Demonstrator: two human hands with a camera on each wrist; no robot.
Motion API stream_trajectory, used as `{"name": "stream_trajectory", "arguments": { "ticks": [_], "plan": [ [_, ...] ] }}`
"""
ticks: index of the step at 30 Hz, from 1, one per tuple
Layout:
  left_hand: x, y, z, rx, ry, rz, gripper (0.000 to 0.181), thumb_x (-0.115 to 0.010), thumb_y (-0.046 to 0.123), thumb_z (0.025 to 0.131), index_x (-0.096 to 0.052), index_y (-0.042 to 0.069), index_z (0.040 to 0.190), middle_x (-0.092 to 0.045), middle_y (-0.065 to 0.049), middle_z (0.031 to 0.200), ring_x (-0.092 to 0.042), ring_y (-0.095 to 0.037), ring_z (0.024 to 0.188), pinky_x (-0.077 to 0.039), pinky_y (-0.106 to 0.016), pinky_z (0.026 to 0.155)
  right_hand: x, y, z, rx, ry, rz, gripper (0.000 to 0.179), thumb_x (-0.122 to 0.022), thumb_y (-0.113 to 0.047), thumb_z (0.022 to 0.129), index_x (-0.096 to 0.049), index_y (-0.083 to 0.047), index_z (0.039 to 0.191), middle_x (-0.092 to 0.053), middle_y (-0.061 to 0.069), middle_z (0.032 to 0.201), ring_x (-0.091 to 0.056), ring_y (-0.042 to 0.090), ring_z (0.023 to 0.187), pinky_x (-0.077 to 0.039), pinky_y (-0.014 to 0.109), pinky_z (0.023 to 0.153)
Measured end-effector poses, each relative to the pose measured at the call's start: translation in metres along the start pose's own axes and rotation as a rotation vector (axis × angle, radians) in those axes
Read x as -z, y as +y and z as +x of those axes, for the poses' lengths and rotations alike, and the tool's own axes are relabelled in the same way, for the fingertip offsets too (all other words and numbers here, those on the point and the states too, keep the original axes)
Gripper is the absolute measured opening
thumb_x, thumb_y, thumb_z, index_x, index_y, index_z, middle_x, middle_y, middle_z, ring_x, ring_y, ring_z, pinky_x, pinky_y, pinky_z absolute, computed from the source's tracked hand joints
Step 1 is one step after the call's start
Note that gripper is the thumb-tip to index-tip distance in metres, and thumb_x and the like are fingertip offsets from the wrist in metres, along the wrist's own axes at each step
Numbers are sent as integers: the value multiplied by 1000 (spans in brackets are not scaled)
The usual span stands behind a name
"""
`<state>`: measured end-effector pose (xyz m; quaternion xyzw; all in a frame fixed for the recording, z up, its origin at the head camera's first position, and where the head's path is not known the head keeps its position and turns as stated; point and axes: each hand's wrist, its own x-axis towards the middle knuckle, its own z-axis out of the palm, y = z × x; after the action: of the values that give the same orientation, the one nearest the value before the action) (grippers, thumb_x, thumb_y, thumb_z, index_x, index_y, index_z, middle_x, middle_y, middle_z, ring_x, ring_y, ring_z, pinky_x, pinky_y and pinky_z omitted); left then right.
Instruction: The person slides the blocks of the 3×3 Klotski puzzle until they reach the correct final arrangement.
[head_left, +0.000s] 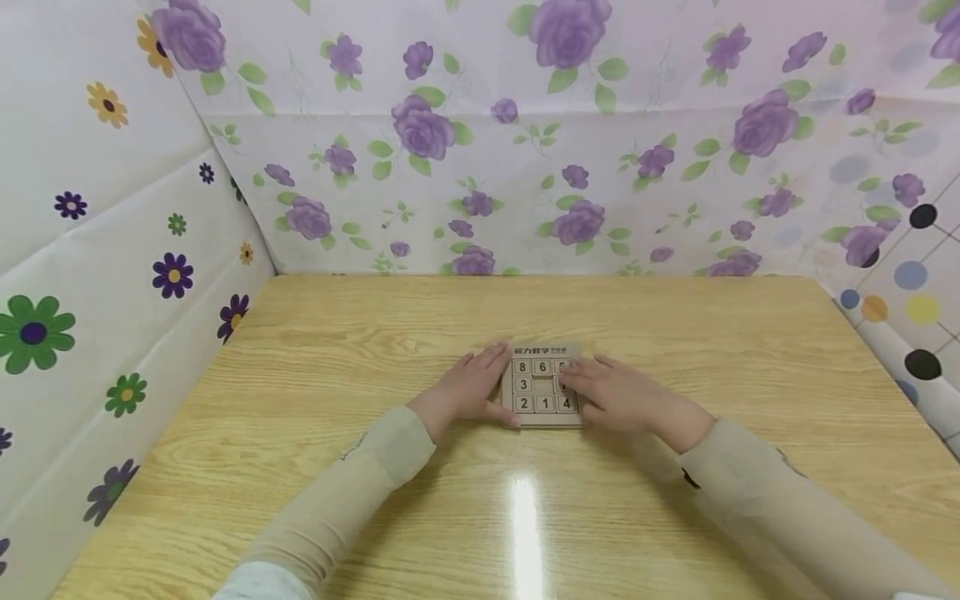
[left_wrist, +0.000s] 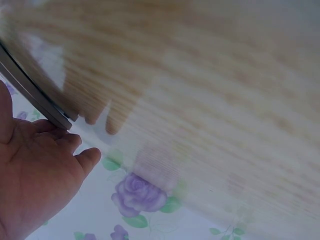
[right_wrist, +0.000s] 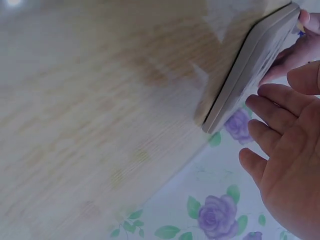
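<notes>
A flat sliding number puzzle lies on the wooden table, with several numbered tiles and a vacant slot in the middle of its grid. My left hand holds its left side, fingers at the upper left corner and thumb at the lower edge. From the right, my right hand reaches over the frame, fingertips on the right-column tiles and partly covering them. The left wrist view shows the puzzle's edge against the left fingers. In the right wrist view the right fingers extend over the puzzle's face.
The wooden table has a bright light reflection in front of the puzzle. A purple-flowered cloth hangs behind the far edge, a flowered cloth stands at the left, and a dotted cloth borders the right.
</notes>
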<state>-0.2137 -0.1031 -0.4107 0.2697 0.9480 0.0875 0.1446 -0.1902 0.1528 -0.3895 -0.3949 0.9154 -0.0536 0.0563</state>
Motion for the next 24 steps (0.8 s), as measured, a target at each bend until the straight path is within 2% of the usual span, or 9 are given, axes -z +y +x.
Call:
{"name": "stream_trajectory", "arguments": {
  "ticks": [7, 12, 24],
  "plan": [
    [1, 1, -1, 5, -6, 5, 115, -66, 65, 74, -8, 6, 153, -4, -9, 161, -6, -23, 148, -11, -44, 120, 1, -1, 16, -4, -15, 26, 53, -51, -16, 92, -42, 1, 142, -41, 15, 148, -28, 35, 141, -20, 53, 117],
    [0, 2, -1, 3, -10, 1, 114, -65, 66, 74, -8, 7, 153, -4, -8, 161, -5, -23, 148, -11, -44, 120, -2, -3, 23, -4, -48, 26, 53, -50, -15, 91, -42, 1, 141, -40, 15, 148, -30, 35, 140, -19, 52, 117],
    [-2, -1, 1, -1, 3, 10, 116, -65, 68, 73, -9, 7, 153, -4, -8, 161, -7, -24, 148, -11, -44, 120, -3, -14, 15, 34, -59, -12, 49, -48, -19, 92, -49, 1, 136, -47, 17, 143, -35, 34, 138, -21, 52, 116]
  ]
}}
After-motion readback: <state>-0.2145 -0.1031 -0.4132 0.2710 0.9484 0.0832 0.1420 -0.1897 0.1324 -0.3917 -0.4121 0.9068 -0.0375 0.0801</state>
